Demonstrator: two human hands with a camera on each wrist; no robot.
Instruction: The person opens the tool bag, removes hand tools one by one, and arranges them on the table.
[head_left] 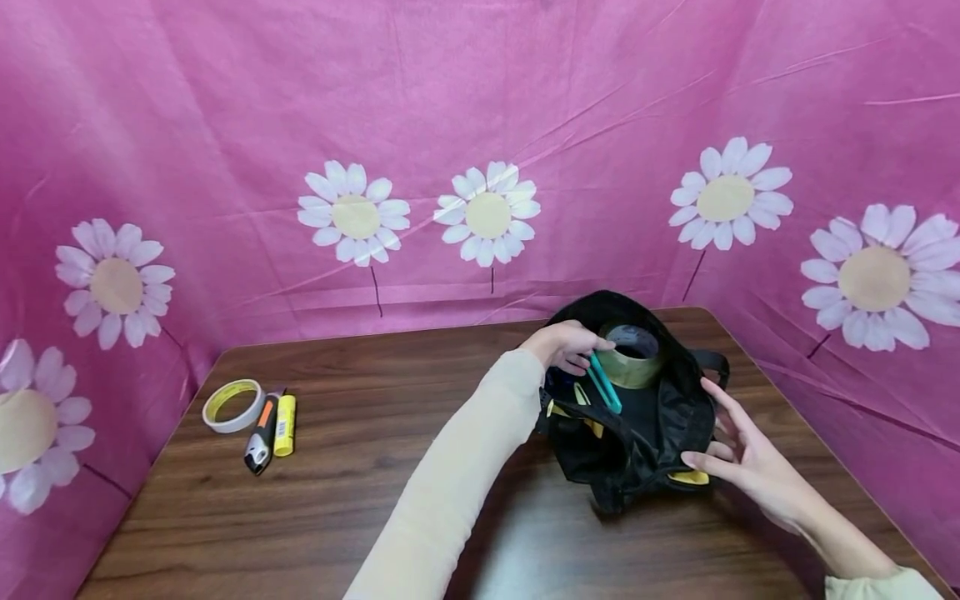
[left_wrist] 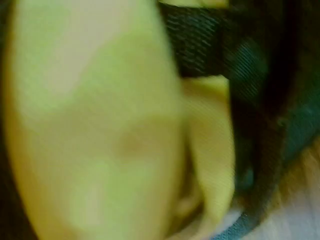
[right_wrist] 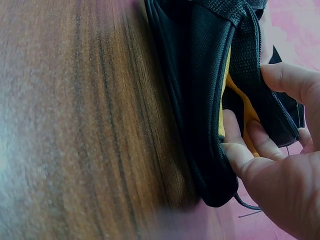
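A black fabric bag with yellow lining stands gaping on the right half of the table. My left hand reaches into its mouth, fingers curled at the upper end of a slim teal tool and appearing to pinch it. Beside those fingers, a wide roll of packing tape sits inside the bag. My right hand grips the bag's right side; in the right wrist view its fingers reach into a yellow-lined opening. The left wrist view is blurred, with yellow lining and a black strap.
On the table at left lie a roll of white tape, a grey and orange utility knife and a yellow glue stick. A pink flowered cloth hangs behind the table's back edge and along both sides.
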